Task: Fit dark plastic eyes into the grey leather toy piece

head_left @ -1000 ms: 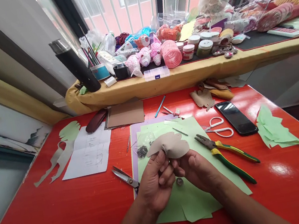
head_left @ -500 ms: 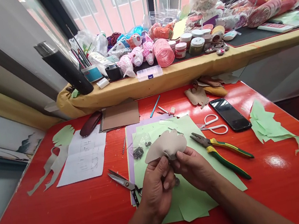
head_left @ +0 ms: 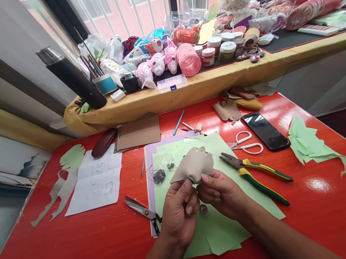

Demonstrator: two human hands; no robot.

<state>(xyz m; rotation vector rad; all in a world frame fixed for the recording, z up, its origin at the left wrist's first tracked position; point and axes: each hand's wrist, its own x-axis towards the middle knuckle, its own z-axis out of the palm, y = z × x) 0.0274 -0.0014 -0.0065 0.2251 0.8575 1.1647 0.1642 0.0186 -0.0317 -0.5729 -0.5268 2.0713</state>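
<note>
Both hands pinch the near edge of a beige cut-out piece point(head_left: 195, 164) held just above a light green sheet point(head_left: 214, 223) on the red table point(head_left: 64, 256). My left hand point(head_left: 177, 212) grips its left part with thumb and fingers closed. My right hand point(head_left: 220, 192) grips it from the right, fingers curled. A small round metal snap point(head_left: 203, 208) lies on the green sheet between the hands. A small bag of dark metal snaps point(head_left: 159, 175) lies just left of the beige piece.
Steel scissors point(head_left: 143, 211) lie left of my hands; green-and-yellow pliers point(head_left: 259, 175), white-handled scissors point(head_left: 247, 144) and a black phone point(head_left: 265, 131) lie to the right. White paper point(head_left: 97, 181), brown card point(head_left: 138, 132) and green scraps point(head_left: 310, 147) sit around. A cluttered sill point(head_left: 218, 80) runs behind.
The beige piece has turned in my fingers and its far edge has tipped up a little. Both hands stayed over the green sheet; the camera view shifted slightly.
</note>
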